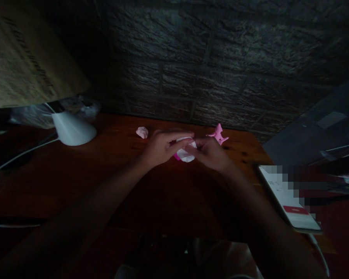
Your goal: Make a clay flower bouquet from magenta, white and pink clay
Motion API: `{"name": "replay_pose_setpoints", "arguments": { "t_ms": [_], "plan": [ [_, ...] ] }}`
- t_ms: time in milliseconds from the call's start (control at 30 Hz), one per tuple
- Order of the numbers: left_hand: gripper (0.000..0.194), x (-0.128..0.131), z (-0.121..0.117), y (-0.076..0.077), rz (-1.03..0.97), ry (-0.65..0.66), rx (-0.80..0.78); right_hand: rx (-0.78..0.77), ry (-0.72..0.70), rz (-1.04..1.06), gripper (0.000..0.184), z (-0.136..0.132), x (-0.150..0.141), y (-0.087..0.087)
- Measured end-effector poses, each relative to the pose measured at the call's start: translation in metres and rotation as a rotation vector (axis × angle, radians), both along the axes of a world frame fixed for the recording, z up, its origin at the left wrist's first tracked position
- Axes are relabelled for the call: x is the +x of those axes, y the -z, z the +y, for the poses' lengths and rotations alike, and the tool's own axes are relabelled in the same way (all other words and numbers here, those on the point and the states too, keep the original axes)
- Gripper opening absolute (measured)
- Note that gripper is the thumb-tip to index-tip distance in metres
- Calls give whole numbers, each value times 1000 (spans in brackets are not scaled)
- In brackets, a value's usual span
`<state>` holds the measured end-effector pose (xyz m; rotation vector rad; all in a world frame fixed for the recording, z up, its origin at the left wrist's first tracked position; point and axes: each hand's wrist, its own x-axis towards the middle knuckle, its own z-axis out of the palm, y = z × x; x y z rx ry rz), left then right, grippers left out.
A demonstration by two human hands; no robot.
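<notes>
Over the wooden table, my left hand [163,146] and my right hand [211,153] meet around a white rounded piece [187,157] that looks like modelling clay. The left fingers reach across its top, while the right thumb and fingers press on its right side. Something magenta [177,155] shows at the lower left edge of the white piece; what it is, I cannot make out. Behind my right hand stands a pink figure [219,134] with pointed limbs. A pale pink lump [142,132] lies to the left, apart from my hands.
A lamp with a white base [74,130] and printed brown shade [26,58] stands at the left, its cable trailing. Clear plastic [87,108] lies behind it. A brick-patterned wall [174,77] borders the wooden table [116,155]. A tablet-like device [293,203] sits at the right edge.
</notes>
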<state>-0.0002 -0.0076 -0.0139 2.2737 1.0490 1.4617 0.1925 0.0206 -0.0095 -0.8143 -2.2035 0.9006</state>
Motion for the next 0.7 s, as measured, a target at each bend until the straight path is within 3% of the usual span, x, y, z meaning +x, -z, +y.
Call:
{"name": "replay_pose_setpoints", "arguments": {
  "t_ms": [133, 300, 467, 500, 567, 700],
  "plan": [
    [18, 1, -1, 3, -69, -34, -61, -49, -31, 19, 34, -3, -4, -2],
    [18, 1, 0, 3, -130, 45, -66, -1, 72, 82, 36, -4, -7, -5],
    [55, 7, 2, 9, -264, 93, -136, -22, 170, 271, 37, -1, -9, 2],
    [59, 9, 3, 10, -301, 59, -180, -21, 196, 309, 36, -1, -9, 3],
    [46, 14, 3, 12, -373, 39, -304, -4, 249, 364, 33, -1, -11, 6],
    [35, 19, 0, 6, -428, 284, -661, 74, 355, 373, 29, -5, -16, 7]
  ]
}}
